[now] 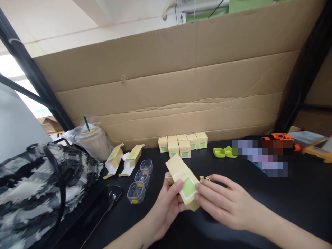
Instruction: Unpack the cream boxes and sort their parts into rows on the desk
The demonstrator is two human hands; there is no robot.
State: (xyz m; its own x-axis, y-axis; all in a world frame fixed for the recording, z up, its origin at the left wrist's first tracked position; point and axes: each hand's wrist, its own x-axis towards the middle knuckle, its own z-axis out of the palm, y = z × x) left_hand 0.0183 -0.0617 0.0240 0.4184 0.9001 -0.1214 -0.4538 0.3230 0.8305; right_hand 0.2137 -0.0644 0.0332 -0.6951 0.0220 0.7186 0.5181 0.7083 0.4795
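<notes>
A cream cardboard box (pixel 178 169) with a green label is tilted between my two hands over the black table. My left hand (pixel 168 207) is closed around its lower left side, thumb on the front beside the label. From the right, the fingertips of my right hand (pixel 228 204) press on the box's edge near the label; the right thumb is hidden. Small yellow pieces (pixel 204 178) show just behind my right fingers, partly covered. To the left, clear plastic containers (pixel 136 192) with yellow stickers stand in a row.
Two opened cream boxes (pixel 133 155) lie at the back left, near a bagged drink cup (pixel 92 140). Several closed cream boxes (pixel 183 147) stand against the cardboard wall (pixel 168 93). A green case (pixel 220 152) lies right of them. A phone (pixel 95 214) and patterned bag (pixel 33 186) occupy the left.
</notes>
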